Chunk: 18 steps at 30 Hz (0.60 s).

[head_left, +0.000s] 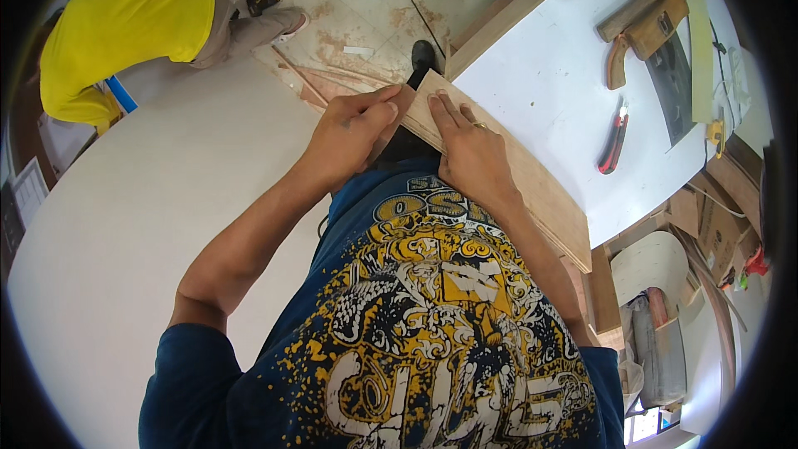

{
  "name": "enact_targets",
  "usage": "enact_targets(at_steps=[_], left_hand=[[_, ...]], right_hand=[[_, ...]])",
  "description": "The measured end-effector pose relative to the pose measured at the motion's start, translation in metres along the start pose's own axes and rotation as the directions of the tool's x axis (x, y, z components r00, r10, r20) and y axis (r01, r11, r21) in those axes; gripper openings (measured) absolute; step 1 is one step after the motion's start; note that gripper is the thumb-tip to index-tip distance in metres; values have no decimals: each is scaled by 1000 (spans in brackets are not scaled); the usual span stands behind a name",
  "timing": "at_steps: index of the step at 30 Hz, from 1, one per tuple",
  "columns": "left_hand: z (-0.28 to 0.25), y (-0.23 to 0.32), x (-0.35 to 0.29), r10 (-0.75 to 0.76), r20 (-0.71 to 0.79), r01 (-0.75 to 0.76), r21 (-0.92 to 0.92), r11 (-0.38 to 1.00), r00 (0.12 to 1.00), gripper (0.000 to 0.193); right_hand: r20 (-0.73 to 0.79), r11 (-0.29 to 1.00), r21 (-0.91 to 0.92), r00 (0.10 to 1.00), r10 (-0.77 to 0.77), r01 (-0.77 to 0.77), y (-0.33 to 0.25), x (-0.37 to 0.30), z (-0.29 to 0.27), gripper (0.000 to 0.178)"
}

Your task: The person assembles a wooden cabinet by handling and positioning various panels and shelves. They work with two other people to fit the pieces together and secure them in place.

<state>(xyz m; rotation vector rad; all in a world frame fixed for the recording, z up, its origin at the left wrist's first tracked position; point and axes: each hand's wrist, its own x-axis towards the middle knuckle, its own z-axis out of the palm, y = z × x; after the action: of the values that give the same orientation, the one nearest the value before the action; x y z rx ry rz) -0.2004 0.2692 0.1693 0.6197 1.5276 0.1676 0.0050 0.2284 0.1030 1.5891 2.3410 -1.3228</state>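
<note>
My left hand (353, 131) is closed with thumb and bent fingers on a flat reddish-brown piece (396, 123). The piece stands up against the long edge of a plywood board (544, 208), close to its far end; its exact kind is not clear. My right hand (474, 150) rests on the board, fingers stretched along its top face and thumb side down by the edge nearest my body. A ring shows on one finger. The board runs from in front of me toward the right, along the edge of a white tabletop (524, 100).
On the white top lie a red utility knife (613, 143), a wooden-handled saw (617, 62) and a dark flat sheet (672, 87). A large pale panel (166, 224) fills the left. Beyond it a person in yellow (137, 37) bends over. Wood strips (303, 79) and dust cover the floor.
</note>
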Motion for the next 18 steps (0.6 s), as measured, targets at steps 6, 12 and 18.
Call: enact_targets(at_steps=[6, 12, 18], left_hand=[[15, -48, 118, 59, 38, -53, -148, 988, 998, 48], [-31, -92, 156, 38, 10, -36, -158, 987, 999, 39], [-76, -56, 94, -10, -73, -8, -234, 972, 997, 37]], right_hand=[[16, 999, -33, 1000, -17, 17, 2, -1, 0, 74], [58, 999, 36, 998, 21, -23, 4, 0, -3, 78], [39, 976, 212, 999, 34, -41, 12, 9, -39, 64]])
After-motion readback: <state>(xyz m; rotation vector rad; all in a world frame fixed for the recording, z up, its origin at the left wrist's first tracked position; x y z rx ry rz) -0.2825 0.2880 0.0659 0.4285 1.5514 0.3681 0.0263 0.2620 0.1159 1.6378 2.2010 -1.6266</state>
